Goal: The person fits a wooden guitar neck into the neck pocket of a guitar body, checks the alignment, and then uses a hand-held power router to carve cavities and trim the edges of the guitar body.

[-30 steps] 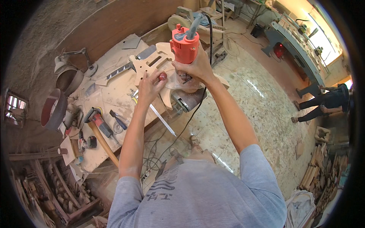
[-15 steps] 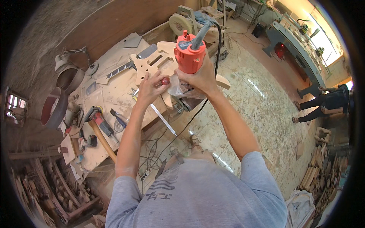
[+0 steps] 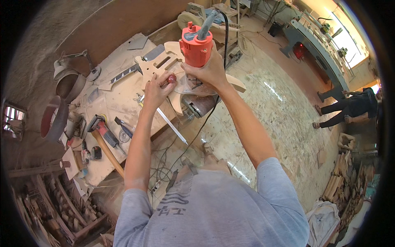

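My right hand point(image 3: 212, 74) is wrapped round the red motor housing of a handheld router point(image 3: 196, 52), which stands upright. The fingers of my left hand point(image 3: 157, 91) close on the router's round dark-red side knob point(image 3: 171, 78). The router's clear base rests on a pale wooden guitar body point(image 3: 149, 68) with cut-out cavities and small holes. Router and right hand cover the middle of the body. Beneath its near edge a brown cylindrical drum point(image 3: 201, 105) shows. A dark fretboard neck piece point(image 3: 124, 74) lies left of the body.
On the bench point(image 3: 115, 96) lie a red angle grinder point(image 3: 105, 131), a cordless drill point(image 3: 94, 153) and a metal rule point(image 3: 170, 124) jutting past the edge. A black power cord point(image 3: 226, 41) hangs from the router. A desk lamp point(image 3: 88, 66) stands far left; a person point(image 3: 349, 108) is at right.
The whole view has shifted slightly. The router, with both hands on it, has moved a little away from me, and more of the drum shows below its base.
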A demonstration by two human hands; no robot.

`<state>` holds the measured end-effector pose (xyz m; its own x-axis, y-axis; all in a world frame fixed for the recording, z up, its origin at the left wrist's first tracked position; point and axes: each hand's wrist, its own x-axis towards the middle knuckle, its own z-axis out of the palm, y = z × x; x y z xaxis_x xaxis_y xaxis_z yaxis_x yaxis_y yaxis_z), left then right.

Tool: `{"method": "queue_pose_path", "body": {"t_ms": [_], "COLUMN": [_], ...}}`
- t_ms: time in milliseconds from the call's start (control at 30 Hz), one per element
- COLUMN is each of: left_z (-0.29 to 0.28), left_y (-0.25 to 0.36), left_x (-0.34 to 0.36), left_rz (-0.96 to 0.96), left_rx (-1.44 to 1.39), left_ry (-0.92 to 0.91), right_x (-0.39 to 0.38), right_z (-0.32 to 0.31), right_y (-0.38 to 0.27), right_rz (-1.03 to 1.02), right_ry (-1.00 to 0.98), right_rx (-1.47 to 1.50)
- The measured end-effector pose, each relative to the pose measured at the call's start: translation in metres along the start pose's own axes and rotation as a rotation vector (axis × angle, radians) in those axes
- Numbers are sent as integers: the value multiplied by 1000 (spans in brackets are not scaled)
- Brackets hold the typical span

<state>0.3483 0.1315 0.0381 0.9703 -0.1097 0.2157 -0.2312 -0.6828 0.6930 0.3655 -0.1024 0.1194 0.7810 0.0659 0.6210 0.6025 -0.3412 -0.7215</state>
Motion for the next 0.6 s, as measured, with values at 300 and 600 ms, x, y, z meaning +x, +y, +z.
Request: {"method": "queue_pose_path", "body": {"t_ms": [300,600], "left_z": [-11,-15], "left_y": [-9,-13], "left_x": [1,2], "left_rz": [201,195], "left_rx": [-44,-94], "left_ry": [-95,-103], "right_x": [-22,-22], "right_z": [3,9], "right_y": [-31,-34], "right_rz": [122,104], "right_ry": [46,61], "right_rx": [-7,-32]}}
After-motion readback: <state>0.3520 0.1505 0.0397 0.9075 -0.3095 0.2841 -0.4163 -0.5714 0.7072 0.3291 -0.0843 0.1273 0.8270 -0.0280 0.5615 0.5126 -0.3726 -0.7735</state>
